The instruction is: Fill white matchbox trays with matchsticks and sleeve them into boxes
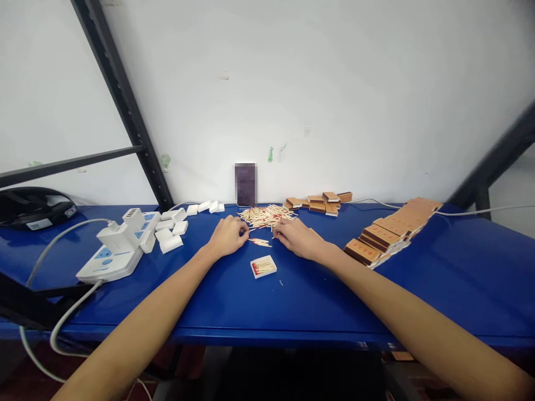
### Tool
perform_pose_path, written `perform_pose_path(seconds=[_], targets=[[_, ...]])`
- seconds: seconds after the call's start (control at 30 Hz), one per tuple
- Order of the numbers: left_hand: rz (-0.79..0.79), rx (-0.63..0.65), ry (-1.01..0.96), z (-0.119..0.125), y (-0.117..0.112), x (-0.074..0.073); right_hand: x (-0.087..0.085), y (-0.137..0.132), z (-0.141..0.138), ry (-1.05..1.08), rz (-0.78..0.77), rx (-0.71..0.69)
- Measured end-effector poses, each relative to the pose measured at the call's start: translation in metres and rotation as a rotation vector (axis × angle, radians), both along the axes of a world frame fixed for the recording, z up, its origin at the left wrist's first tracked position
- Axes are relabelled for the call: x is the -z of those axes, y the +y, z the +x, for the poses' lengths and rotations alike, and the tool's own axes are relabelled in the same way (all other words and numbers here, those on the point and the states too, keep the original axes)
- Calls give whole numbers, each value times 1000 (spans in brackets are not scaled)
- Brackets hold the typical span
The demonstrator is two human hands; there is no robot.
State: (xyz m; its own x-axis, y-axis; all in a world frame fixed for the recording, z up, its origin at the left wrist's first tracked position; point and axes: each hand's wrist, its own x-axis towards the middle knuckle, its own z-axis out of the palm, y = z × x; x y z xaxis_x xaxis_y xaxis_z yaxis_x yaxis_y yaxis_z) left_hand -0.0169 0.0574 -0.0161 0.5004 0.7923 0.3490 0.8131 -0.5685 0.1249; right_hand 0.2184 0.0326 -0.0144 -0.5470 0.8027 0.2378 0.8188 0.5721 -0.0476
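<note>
A loose pile of red-tipped matches (267, 215) lies on the blue table (292, 301) near the wall. My left hand (228, 235) rests at the pile's near left edge, its fingers curled and pinched on a few matches. On the pile's near right side, my right hand (297, 236) lies palm down with its fingers curled onto the matches. A small bunch of matches (259, 241) sits between the two hands. Just in front of them lies an open white matchbox tray (263, 267) partly filled with matches.
Empty white trays (172, 229) lie at the left beside a white power strip (115, 253) with a charger and grey cables. Brown matchbox sleeves (321, 203) lie by the wall; a long row of brown matchboxes (388, 233) runs along the right. A dark phone (245, 184) leans on the wall.
</note>
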Motion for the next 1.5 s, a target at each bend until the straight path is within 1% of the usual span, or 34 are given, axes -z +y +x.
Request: perform_pose_path(seconds=[0.13,0.27,0.4,0.63,0.8,0.97,1.2,1.33,1.43,1.5], targets=[[-57,38,-82,-6,9,5,9,0,-9,72,15,-37],[-80,100,-36,-8,12,7,13,0,-12,124,18,-49],[-57,113,17,-7,11,8,13,0,-13,169,-2,-62],[-86,124,-59,-5,6,2,12,-2,-16,235,12,-117],[-76,134,-60,-4,3,0,10,-5,-16,218,-10,-140],[-75,148,-66,-5,4,1,11,-4,-15,191,5,-167],[-73,97,-46,-5,4,1,17,2,-14,227,43,-170],[-82,40,-58,-6,5,0,16,0,-14,259,14,-230],[-103,7,-61,-7,6,0,16,-1,-14,285,-19,-225],[-89,-2,-47,-8,6,1,16,-1,-14,297,-31,-208]])
